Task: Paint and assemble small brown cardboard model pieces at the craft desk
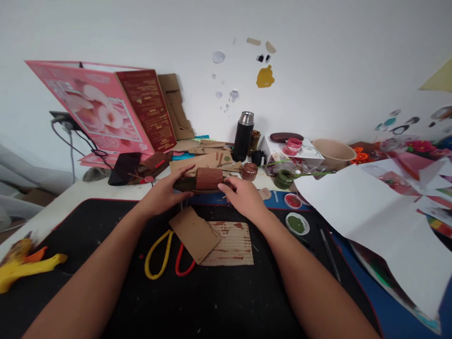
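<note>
A brown-painted cardboard piece (209, 178), curved like a tube, lies between my two hands at the back of the black mat. My left hand (166, 192) is curved round its dark olive left end, thumb below and fingers above. At the right end, my right hand (243, 194) pinches the edge with thumb and fingers; the fingertips are partly hidden. Nearer me on the mat lie a plain cardboard piece (195, 234) and a paint-streaked corrugated sheet (231, 245). Scissors with yellow and red handles (157, 254) stick out from under the cardboard.
A yellow glue gun (31, 268) lies at the left. Behind stand a pink box (102, 108), a black thermos (243, 136) and paint jars (249, 172). Lids with green paint (297, 223) and red paint (293, 201), a pen (329, 254) and white paper (381, 212) are at the right.
</note>
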Motion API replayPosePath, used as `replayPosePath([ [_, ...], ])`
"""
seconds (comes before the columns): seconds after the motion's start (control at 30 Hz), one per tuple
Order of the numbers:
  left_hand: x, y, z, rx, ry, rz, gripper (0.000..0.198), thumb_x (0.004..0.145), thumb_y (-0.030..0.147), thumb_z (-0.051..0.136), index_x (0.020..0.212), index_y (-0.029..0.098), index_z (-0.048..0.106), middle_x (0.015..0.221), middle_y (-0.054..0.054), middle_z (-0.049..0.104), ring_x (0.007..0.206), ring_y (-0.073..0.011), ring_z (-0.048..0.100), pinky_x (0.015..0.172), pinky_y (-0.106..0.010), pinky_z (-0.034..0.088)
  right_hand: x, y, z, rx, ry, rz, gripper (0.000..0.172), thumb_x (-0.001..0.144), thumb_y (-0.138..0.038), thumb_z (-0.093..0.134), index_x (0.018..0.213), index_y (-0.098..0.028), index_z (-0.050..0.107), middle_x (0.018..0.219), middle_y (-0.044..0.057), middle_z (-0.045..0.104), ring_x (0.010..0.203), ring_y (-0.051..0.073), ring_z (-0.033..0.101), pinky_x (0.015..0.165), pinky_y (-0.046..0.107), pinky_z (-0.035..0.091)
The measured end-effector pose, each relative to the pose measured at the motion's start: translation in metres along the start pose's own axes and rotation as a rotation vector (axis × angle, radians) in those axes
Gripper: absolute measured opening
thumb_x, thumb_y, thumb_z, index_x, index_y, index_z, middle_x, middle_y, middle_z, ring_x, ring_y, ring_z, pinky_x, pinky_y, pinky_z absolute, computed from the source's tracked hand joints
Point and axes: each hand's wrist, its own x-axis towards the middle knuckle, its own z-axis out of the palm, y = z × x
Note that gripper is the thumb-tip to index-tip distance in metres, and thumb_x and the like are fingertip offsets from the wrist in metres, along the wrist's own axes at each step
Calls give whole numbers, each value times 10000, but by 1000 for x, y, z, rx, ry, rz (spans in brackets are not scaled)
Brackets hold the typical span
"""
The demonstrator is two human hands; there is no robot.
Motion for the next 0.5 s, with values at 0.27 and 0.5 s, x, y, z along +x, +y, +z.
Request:
replayPosePath([
  [0.27, -1, 6, 5, 114, 46, 88, 772, 898, 409, 662, 1611, 211, 440, 1570, -124, 584, 1398, -335, 584, 1190, -472, 447, 4, 10, 1, 163, 322, 5, 341, 1006, -483, 635, 1160, -211, 770, 647, -17, 662, 609, 195, 611, 642, 302, 446],
  [0.5, -5, 17, 9, 283, 16, 150, 729, 923, 236, 602, 1627, 241, 411, 1518, -125, 622, 1345, -326, 628, 1105, -456, 512, -5, -2, 6, -4, 305, -153, 349, 999, -439, 665, 1250, -226, 779, 735, 16, 730, 657, 203, 657, 696, 303, 491],
])
